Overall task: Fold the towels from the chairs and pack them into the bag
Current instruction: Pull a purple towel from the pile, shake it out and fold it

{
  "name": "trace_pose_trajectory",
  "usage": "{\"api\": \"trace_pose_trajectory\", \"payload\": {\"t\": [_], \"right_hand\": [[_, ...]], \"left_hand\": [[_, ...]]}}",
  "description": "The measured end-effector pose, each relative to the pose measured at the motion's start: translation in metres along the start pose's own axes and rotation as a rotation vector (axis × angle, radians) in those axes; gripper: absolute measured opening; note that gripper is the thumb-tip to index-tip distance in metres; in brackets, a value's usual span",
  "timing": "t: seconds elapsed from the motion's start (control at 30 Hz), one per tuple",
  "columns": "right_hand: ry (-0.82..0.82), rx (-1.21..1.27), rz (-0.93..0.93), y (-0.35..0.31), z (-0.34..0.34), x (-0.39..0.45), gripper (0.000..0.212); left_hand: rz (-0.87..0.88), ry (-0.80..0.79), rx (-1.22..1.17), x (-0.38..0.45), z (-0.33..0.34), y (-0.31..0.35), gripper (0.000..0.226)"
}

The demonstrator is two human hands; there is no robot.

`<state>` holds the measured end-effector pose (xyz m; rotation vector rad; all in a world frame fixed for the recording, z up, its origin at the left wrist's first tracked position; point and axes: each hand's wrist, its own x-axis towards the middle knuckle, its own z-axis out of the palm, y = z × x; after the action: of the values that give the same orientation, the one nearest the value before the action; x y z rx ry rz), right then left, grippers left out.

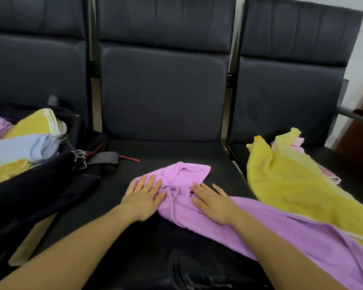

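Purple towel [182,181] unfolded on middle seat | left hand [144,197], right hand [213,204] flat, fingers straight, pressing it | bag [50,181] left: several folded towels packed | yellow towel [285,181] right: waiting

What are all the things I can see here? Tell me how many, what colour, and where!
chairs: three, dark grey, joined in a row across the view
bag: one, black, open on the left chair
folded towels: several, yellow, light blue and purple, stacked in the bag
keyring: one, silver, hanging on the bag's right edge
red strap: one, red, lying on the middle seat by the bag
purple towel: one, purple, crumpled across the middle seat
yellow towel: one, yellow, unfolded on the right chair, overlapping the purple towel
pink towel: one, pink, mostly hidden under the yellow towel
left hand: one, flat on the purple towel's end
right hand: one, flat on the purple towel
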<state>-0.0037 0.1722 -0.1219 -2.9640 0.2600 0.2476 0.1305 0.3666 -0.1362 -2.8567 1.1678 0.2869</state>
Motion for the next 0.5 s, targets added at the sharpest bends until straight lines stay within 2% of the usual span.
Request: {"api": "trace_pose_trajectory", "payload": {"t": [0.17,0.33,0.4,0.5], "right_hand": [[0.216,0.222,-0.001,0.002,0.000,0.026,0.045],[0.334,0.135,-0.001,0.002,-0.010,0.023,0.035],[0.358,0.078,0.007,0.004,-0.013,0.021,0.030],[0.358,0.044,0.035,0.008,-0.014,0.016,0.026]], "left_hand": [[-0.014,0.065,-0.017,0.017,-0.001,-0.019,0.057],[-0.057,0.140,-0.164,0.021,-0.008,-0.011,0.058],[-0.006,0.250,-0.211,0.013,-0.011,0.001,0.060],[0.195,0.399,-0.212,-0.011,-0.016,0.013,0.078]]}}
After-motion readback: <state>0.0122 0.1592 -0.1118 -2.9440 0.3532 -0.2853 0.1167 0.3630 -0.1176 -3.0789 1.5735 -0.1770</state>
